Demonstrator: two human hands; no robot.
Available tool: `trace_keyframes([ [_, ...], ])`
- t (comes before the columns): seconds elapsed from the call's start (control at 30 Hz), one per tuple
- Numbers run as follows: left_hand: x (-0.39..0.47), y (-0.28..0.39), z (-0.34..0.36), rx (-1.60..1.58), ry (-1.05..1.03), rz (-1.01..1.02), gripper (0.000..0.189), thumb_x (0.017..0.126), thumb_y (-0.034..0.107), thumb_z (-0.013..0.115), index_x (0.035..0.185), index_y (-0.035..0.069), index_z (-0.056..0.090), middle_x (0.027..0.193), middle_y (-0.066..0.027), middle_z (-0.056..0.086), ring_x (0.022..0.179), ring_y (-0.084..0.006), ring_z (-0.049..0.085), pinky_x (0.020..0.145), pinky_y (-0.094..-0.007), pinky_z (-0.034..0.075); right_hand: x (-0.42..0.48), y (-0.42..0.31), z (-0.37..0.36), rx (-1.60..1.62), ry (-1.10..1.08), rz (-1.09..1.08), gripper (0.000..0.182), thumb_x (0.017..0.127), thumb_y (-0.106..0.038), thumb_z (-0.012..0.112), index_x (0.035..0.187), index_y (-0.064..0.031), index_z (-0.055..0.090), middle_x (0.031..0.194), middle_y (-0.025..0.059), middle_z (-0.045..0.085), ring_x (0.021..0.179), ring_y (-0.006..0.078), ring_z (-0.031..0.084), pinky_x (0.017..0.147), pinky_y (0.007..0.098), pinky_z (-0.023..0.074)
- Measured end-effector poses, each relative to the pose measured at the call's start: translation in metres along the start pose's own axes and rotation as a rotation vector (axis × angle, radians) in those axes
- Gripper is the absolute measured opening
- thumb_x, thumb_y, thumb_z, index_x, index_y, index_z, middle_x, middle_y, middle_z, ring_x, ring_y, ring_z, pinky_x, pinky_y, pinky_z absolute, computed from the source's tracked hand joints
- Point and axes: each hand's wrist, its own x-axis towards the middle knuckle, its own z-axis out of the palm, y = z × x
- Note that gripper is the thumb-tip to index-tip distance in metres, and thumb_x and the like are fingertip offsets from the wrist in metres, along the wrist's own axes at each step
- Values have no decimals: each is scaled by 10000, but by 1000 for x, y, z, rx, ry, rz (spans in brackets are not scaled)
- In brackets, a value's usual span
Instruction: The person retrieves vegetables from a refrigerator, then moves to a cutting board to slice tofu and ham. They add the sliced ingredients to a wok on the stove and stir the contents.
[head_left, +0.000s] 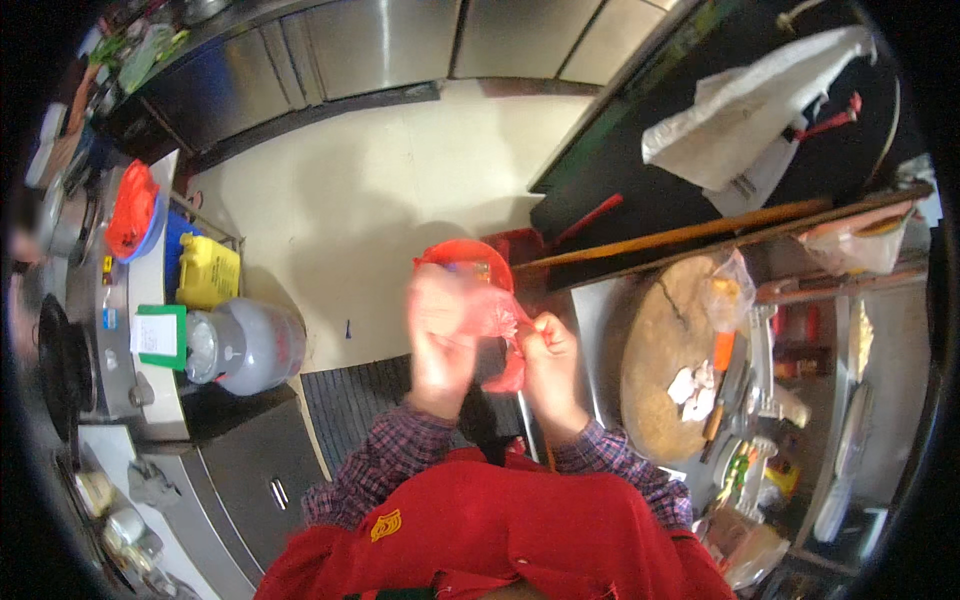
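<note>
A thin, translucent red plastic bag (491, 315) stretches between my two hands. With its fingertips my right hand (551, 346) pinches a twisted edge of it. My left hand (441, 330) has the bag's other side; it is blurred, and its fingers are partly lost behind the pink film. Part of the bag hangs below my right hand. Beneath and beyond the hands is a red plastic bucket (466, 249), its inside mostly covered by my left hand and the bag.
To the right, a round wooden chopping block (645, 375) carries pale food pieces (694, 391) and an orange-handled knife (723, 351). A long wooden pole (667, 234) slants behind it. Left are a gas cylinder (262, 345), a yellow jerrycan (210, 271) and a counter (146, 281). A ribbed black mat (352, 397) lies on the floor.
</note>
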Motion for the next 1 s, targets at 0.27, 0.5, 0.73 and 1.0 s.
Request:
trace_keyframes([
  [0.27,24,91,-56,68,-29,-37,156,884,264,532,844,142,443,771,27,432,710,-106,423,794,-318,395,112,159,-43,-176,54,247,280,866,-248,589,1026,-23,540,915,102,615,782,216,602,708,330,505],
  [0.5,-10,105,-113,714,-54,-241,381,943,454,410,1142,134,469,1033,-3,500,937,-127,464,812,-305,380,122,110,-59,-677,-12,19,648,824,-272,591,1324,26,305,1162,282,508,1102,390,500,936,402,408],
  [0.73,-6,-8,-33,565,-200,-448,655,900,543,434,1381,116,309,1232,-15,467,1051,-151,471,877,-336,386,108,30,-84,42,-145,-161,317,863,-126,568,1146,11,527,1046,188,594,1015,279,567,858,326,451],
  [1.0,-72,-110,20,719,-446,-581,742,872,500,521,1383,27,264,1022,0,470,897,-122,499,792,-315,456,-45,-36,-368,-649,765,-10,182,890,-175,544,946,-9,595,796,134,604,709,228,584,604,325,459],
])
